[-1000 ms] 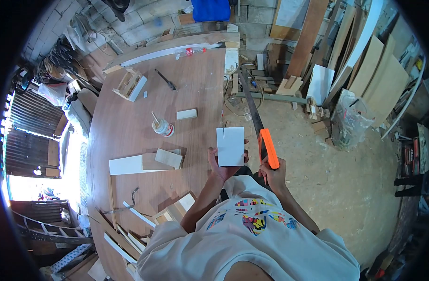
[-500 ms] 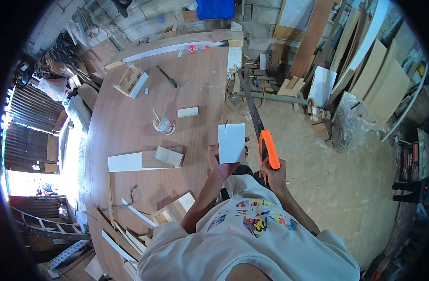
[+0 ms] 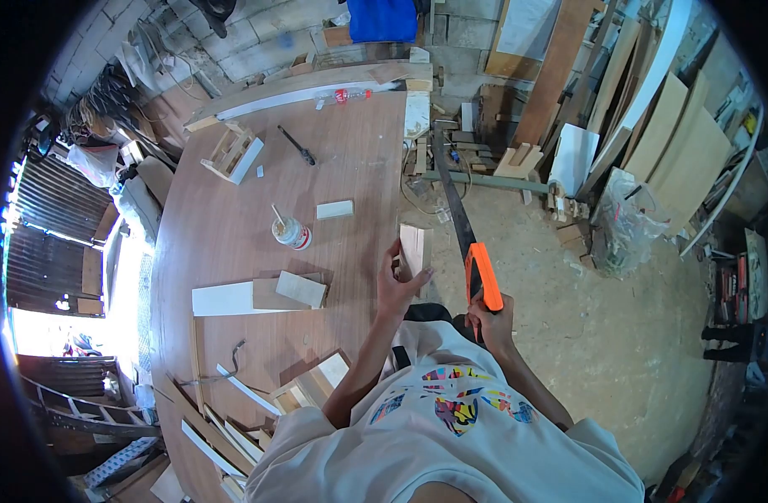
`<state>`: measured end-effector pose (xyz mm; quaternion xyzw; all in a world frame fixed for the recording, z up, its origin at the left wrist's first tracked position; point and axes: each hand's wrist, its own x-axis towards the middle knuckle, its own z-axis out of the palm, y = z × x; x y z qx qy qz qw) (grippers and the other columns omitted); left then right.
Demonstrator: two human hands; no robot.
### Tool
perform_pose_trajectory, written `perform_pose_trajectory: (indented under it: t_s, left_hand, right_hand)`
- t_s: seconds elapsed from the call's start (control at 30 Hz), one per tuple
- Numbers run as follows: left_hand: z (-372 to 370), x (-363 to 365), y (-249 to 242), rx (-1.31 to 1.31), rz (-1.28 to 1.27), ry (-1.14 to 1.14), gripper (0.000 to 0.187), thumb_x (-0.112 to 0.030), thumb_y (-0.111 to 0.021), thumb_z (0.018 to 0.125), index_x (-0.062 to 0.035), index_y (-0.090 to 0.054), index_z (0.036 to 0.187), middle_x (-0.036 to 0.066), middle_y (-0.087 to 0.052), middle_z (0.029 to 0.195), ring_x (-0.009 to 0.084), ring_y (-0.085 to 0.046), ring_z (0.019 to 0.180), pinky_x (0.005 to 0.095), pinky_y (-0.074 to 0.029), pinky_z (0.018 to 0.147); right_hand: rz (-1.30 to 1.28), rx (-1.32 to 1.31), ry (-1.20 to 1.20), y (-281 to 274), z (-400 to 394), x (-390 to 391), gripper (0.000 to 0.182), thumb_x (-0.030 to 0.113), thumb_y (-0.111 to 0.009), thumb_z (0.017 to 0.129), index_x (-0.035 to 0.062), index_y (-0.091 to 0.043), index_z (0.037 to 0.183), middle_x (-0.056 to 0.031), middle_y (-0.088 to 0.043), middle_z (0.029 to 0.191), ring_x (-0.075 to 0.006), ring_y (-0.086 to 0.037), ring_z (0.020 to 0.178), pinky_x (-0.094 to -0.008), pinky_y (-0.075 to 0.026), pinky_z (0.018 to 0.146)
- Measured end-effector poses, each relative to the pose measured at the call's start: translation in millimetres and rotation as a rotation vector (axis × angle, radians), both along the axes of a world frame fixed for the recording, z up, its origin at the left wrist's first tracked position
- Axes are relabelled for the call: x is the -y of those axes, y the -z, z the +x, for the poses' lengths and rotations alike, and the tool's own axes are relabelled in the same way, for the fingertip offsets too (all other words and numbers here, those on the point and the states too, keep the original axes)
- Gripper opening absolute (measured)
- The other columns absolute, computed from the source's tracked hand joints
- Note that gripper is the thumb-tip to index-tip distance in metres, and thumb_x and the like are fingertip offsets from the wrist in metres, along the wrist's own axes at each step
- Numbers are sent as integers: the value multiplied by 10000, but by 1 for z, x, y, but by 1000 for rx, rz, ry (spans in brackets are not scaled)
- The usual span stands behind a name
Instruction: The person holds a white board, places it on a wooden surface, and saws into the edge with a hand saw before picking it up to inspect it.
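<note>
My left hand grips a small wooden block by the table's right edge. The block's pale wood side faces up, with my thumb across its lower end and my fingers along its left side. In my right hand is a handsaw, held by its orange and black handle. The dark blade points away from me, right of the block and apart from it. On the table, a small white block and an open jar with a stick in it are nearest to my left hand.
The wooden table carries a white-faced board with a block on it, a small wooden frame, a dark screwdriver-like tool and a plastic bottle. Wood offcuts lie at lower left. Boards lean at right, near a plastic bag.
My left hand has turned the block, so its broad white face with a dark slit no longer faces up and a narrower wood side does. The saw has shifted slightly down in view.
</note>
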<state>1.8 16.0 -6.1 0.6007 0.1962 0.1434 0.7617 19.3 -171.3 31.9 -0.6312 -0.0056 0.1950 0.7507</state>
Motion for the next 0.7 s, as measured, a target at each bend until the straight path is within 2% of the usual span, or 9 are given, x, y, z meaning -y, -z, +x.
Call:
perform_pose_trajectory:
  t_s: [0.07, 0.13, 0.37, 0.43, 0.47, 0.53, 0.57, 0.63, 0.7]
  left_hand:
    - [1, 1, 3, 1, 110, -72, 819, -124, -770, 651, 30, -347, 1335, 120, -495, 1191, 174, -528, 1027, 313, -445, 880]
    - [2, -1, 12, -35, 353, -120, 886, -161, -808, 604, 33, -343, 1333, 134, -465, 1220, 203, -497, 1079, 328, -438, 898]
    - [-2, 10, -4, -60, 461, -248, 867, -169, -818, 569, -18, -357, 1288, 140, -434, 1197, 248, -454, 1104, 374, -406, 932]
    - [-4, 11, -8, -133, 717, -355, 855, -168, -813, 544, -44, -362, 1259, 154, -412, 1167, 292, -418, 1111, 424, -355, 961]
    - [-4, 11, -10, -136, 717, -355, 855, -168, -813, 544, -44, -362, 1259, 154, -412, 1167, 292, -418, 1111, 424, -355, 961]
    - [-4, 10, -12, -161, 916, -375, 845, -185, -805, 532, -56, -372, 1247, 170, -403, 1152, 332, -371, 1125, 458, -304, 981]
    - [-4, 8, -10, -166, 916, -375, 845, -185, -805, 532, -56, -372, 1247, 170, -403, 1152, 332, -371, 1125, 458, -304, 981]
    - [-4, 3, 1, -263, 905, -287, 873, -210, -802, 559, -57, -341, 1285, 180, -395, 1155, 354, -328, 1162, 485, -236, 1015]
    - [-1, -3, 18, -351, 911, -263, 868, -224, -803, 555, -41, -348, 1271, 183, -404, 1142, 356, -338, 1152, 479, -248, 1004]
  right_hand:
    - [4, -15, 8, -1, -1, -1, 107, -86, -587, 717, -16, -523, 668, -24, -472, 512, -108, -473, 412, -259, -427, 423]
    - [8, -32, 16, 0, -2, -1, 101, -82, -585, 717, -15, -524, 672, -24, -470, 508, -107, -472, 411, -259, -429, 426]
    - [27, -52, 10, 6, -2, 3, 76, -63, -578, 718, -18, -527, 684, -22, -462, 503, -108, -463, 406, -264, -437, 431]
    - [32, -52, 15, 6, -2, 2, 71, -61, -577, 717, -21, -527, 687, -23, -460, 502, -107, -460, 404, -266, -438, 431]
    - [27, -52, 17, 6, -2, 2, 69, -62, -572, 717, -21, -525, 688, -24, -457, 501, -106, -455, 402, -268, -439, 430]
    - [21, -55, 18, 7, -1, 2, 67, -63, -567, 718, -21, -523, 689, -24, -454, 499, -106, -450, 400, -270, -439, 429]
    - [34, -55, 21, 9, -1, 2, 69, -63, -565, 719, -20, -521, 687, -24, -451, 498, -105, -444, 397, -271, -439, 427]
    - [46, -60, 23, 10, -1, 2, 72, -63, -563, 719, -19, -519, 684, -24, -448, 498, -104, -439, 395, -271, -438, 425]
    - [65, -64, 39, 12, -1, 1, 79, -61, -559, 724, -14, -515, 678, -21, -446, 499, -100, -425, 391, -268, -430, 424]
